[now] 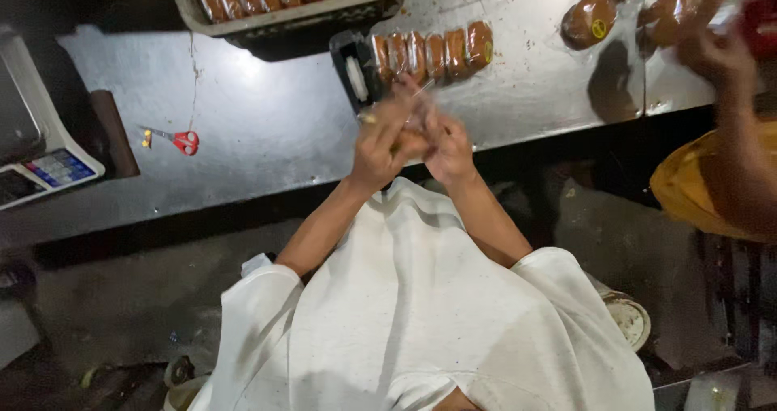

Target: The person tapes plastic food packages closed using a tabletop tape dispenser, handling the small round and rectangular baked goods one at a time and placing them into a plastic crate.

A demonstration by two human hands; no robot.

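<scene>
While both hands met above the near edge of the steel table [267, 128], the left hand [380, 148] and right hand [447, 148] had fingers pinched together on a clear-wrapped bun [411, 136], apparently to close its wrapper. Just beyond the bun: a tape dispenser [354, 75] touching a row of wrapped buns [433, 53], kept within reach. Farther beyond: a crate [283, 14] of buns. Well left of the bun: red-handled scissors [180, 140], a weighing scale [44, 168]. Far right of it: a co-worker's hand [716, 51], blurred.
</scene>
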